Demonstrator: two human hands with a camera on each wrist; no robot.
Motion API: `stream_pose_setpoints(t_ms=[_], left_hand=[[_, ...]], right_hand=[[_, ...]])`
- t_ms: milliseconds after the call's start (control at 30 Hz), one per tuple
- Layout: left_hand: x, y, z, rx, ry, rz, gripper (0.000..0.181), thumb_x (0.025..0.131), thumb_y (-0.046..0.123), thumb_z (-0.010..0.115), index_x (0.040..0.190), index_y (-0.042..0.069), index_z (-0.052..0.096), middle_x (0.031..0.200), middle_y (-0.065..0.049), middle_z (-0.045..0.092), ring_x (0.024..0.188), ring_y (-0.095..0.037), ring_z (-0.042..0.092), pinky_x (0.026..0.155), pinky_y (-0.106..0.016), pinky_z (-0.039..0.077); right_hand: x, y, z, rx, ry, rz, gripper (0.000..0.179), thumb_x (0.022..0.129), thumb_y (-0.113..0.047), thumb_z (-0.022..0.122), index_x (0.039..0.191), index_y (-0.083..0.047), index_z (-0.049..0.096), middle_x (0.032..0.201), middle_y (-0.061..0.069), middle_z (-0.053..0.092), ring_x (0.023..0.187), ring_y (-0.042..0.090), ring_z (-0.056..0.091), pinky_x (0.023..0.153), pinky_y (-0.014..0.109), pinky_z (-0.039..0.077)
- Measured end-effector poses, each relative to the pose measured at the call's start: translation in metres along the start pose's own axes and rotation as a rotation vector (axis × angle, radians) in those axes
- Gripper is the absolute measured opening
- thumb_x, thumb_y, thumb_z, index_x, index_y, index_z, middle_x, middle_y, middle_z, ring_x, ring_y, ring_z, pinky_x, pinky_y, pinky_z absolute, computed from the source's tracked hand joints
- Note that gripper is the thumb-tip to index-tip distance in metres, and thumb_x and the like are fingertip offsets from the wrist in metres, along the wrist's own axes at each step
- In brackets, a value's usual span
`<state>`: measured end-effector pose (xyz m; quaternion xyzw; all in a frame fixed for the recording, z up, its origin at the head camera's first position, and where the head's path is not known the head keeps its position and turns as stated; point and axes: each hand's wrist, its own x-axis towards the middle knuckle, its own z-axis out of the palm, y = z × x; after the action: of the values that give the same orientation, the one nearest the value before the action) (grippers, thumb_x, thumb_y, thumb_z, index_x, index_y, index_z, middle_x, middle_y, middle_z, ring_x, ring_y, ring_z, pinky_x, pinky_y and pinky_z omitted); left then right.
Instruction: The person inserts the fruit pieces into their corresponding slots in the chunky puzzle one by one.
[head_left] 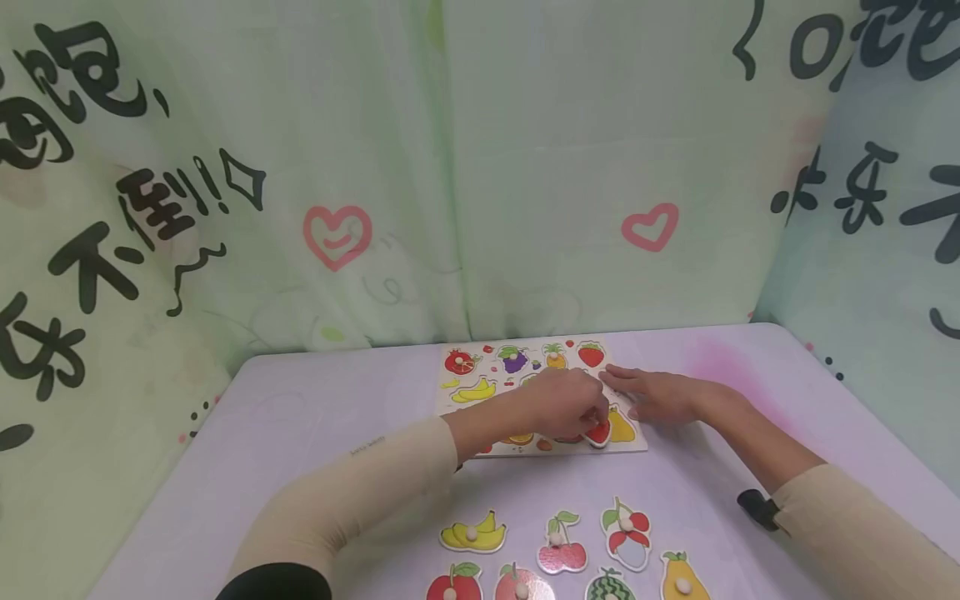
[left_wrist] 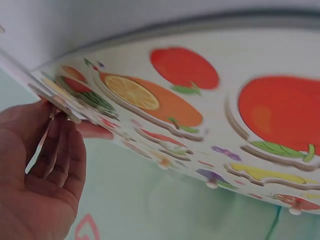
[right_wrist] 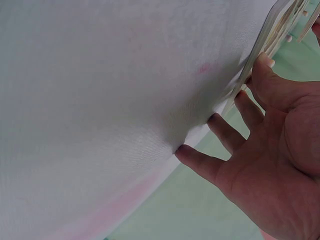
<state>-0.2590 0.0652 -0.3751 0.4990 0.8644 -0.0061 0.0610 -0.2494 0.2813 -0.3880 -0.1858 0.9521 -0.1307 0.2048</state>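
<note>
My left hand (head_left: 567, 402) reaches over a wooden fruit puzzle board (head_left: 467, 423) and pinches a red fruit puzzle piece (head_left: 597, 433) near the board's lower right, beside the printed yellow pear (head_left: 621, 425). In the left wrist view this piece (left_wrist: 59, 103) shows edge-on between thumb and fingers, at the board's surface; its exact kind is hard to tell. My right hand (head_left: 663, 396) rests at the board's right edge with fingers spread. In the right wrist view its thumb touches the board's edge (right_wrist: 262, 42) and other fingertips touch the table.
Loose knobbed pieces lie nearer on the table (head_left: 300, 433): bananas (head_left: 474, 533), cherries (head_left: 562, 556), a red-and-white piece (head_left: 627, 537), an apple (head_left: 454, 586), a peach (head_left: 523, 587), a watermelon (head_left: 609, 588) and a pear (head_left: 682, 577). A green curtain (head_left: 525, 275) stands behind.
</note>
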Motion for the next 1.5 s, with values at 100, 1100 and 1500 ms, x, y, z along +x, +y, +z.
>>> stream_pose_setpoints(t_ms=[100,1100,1500], left_hand=[[0.004,-0.011,0.001,-0.011,0.001,-0.022,0.019,0.101,0.023,0.07,0.117,0.024,0.08,0.105,0.011,0.075,0.09,-0.003,0.061,0.075,-0.012,0.048],[0.064,-0.07,-0.007,-0.033,0.029,-0.238,0.019,0.101,0.02,0.071,0.118,0.02,0.078,0.109,0.006,0.072,0.097,-0.009,0.062,0.087,-0.02,0.053],[0.088,-0.071,-0.01,-0.027,0.027,-0.275,0.022,0.101,0.024,0.071,0.122,0.02,0.076,0.114,0.005,0.072,0.099,-0.009,0.063,0.088,-0.019,0.053]], right_hand=[[0.0,-0.001,0.002,-0.003,-0.002,0.02,0.075,0.098,-0.022,0.069,0.163,-0.013,0.033,0.17,0.02,0.026,0.152,0.054,0.027,0.113,0.07,0.037],[0.003,-0.001,0.004,-0.013,0.001,0.022,0.076,0.1,-0.025,0.068,0.165,-0.015,0.03,0.171,0.019,0.024,0.151,0.053,0.029,0.114,0.067,0.038],[0.001,0.0,0.004,-0.015,0.0,0.025,0.077,0.1,-0.024,0.069,0.165,-0.014,0.03,0.171,0.019,0.023,0.152,0.053,0.028,0.114,0.067,0.037]])
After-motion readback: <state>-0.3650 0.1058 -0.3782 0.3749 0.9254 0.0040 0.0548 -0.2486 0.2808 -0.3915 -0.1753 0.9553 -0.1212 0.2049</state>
